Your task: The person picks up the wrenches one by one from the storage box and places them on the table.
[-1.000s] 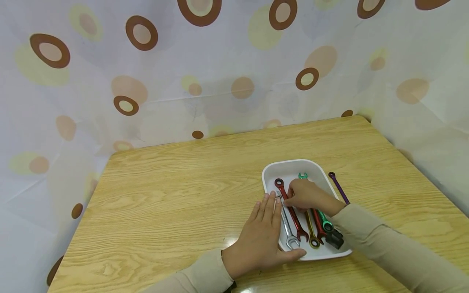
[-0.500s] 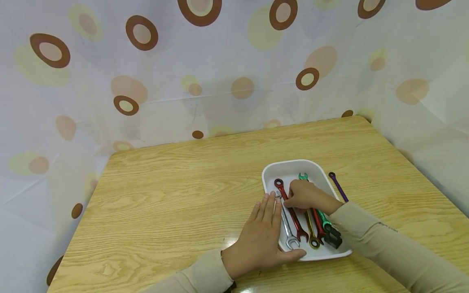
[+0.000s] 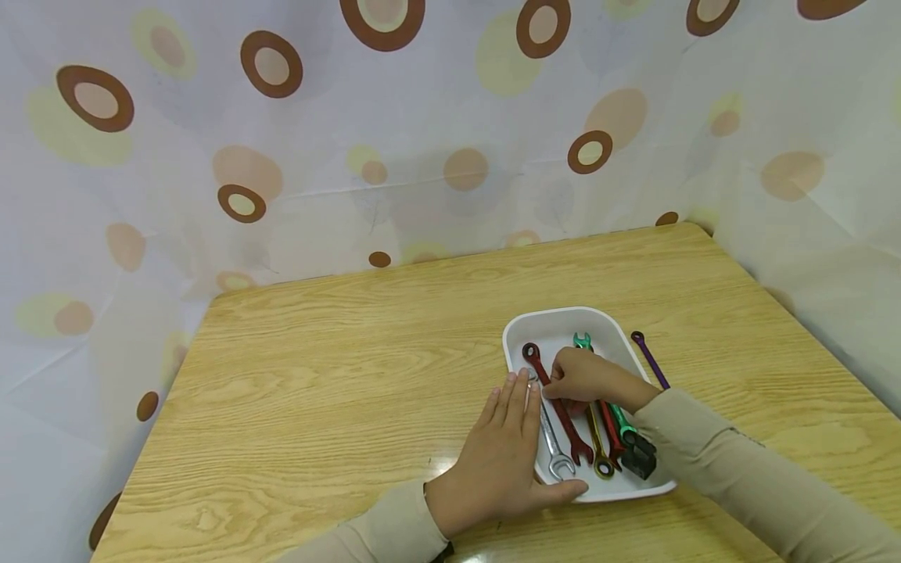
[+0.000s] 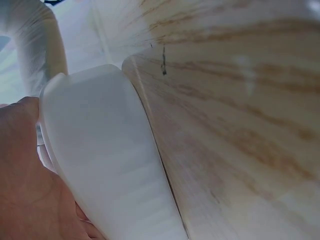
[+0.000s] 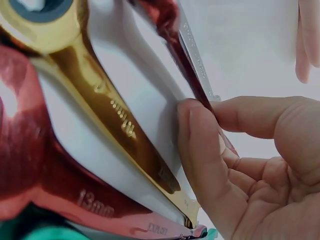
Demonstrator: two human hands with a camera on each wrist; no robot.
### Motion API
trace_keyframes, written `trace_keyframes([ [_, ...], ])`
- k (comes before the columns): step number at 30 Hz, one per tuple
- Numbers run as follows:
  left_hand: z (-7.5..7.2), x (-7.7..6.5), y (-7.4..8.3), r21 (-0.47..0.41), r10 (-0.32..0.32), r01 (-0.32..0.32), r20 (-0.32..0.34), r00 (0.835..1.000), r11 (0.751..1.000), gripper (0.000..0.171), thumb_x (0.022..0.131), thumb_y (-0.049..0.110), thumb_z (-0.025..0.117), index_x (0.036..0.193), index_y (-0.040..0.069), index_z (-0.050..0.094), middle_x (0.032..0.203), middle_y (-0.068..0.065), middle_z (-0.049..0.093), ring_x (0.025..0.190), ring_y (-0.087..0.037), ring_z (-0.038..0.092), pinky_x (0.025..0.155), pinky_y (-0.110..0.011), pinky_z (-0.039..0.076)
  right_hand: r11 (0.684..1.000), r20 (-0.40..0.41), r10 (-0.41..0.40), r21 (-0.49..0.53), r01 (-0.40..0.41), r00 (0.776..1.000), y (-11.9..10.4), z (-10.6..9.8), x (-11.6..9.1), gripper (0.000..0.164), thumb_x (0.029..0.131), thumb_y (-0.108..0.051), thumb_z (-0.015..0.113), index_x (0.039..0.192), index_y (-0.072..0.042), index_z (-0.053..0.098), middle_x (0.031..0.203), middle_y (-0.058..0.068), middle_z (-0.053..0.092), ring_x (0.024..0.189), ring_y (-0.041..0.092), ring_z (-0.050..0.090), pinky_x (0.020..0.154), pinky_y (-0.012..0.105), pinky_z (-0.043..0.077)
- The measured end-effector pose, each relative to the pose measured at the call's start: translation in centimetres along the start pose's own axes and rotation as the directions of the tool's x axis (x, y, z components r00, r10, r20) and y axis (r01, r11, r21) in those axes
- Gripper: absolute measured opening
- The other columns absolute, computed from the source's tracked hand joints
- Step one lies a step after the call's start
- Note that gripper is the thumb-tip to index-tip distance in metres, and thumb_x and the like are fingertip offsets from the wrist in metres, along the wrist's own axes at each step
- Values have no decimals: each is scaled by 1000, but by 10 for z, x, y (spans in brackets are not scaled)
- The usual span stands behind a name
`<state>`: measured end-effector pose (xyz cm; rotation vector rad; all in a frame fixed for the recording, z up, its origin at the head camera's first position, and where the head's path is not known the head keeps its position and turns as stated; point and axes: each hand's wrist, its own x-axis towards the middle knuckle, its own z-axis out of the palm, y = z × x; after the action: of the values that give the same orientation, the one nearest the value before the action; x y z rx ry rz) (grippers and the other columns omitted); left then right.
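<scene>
My left hand (image 3: 493,461) lies with straight fingers along the left rim of a white tray (image 3: 552,322), thumb toward its near edge. In the left wrist view, the hand (image 4: 25,175) is against the tray's side (image 4: 107,145). Inside the tray, my right hand (image 3: 590,377) pinches a dark red combination wrench (image 3: 573,435) between thumb and finger. The right wrist view shows this pinch on the wrench (image 5: 186,65) closely. A silver wrench (image 3: 556,453) lies left of it, partly under the left fingers. To its right are a gold wrench (image 3: 597,442), another red wrench (image 3: 609,428) and a green wrench (image 3: 622,423).
A purple wrench (image 3: 651,361) lies on the wooden table (image 3: 338,375) just outside the tray's right side, partly hidden by the sleeve. A black wrist camera (image 3: 639,457) hangs under the right wrist. Patterned cloth (image 3: 408,188) stands behind the table.
The dark red wrench has turned and shifted slightly left at its ring end, with the right hand's fingers moving with it. The left hand and tray have stayed put.
</scene>
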<state>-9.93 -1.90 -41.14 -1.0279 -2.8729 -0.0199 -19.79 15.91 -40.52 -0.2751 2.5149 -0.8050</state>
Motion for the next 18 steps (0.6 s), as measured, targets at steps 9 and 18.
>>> trace_keyframes([
  [9,0,0,-1,6,1,-1,-13,1000,1000,110,82,83,29,149,-4,25,157,-24,15,146,-34,14,116,-41,21,1000,11,-18,14,18,1000,-1,-1,-1,22,88,-11,67,71,-4,54,58,6,58,47,11,60,47,25,52],
  [18,0,0,0,-4,9,-9,-11,1000,1000,110,82,83,29,149,-4,24,156,-23,19,146,-33,11,116,-41,20,998,13,-47,30,47,999,1,-2,-1,22,89,-11,66,72,-4,55,58,5,58,47,10,59,48,26,52],
])
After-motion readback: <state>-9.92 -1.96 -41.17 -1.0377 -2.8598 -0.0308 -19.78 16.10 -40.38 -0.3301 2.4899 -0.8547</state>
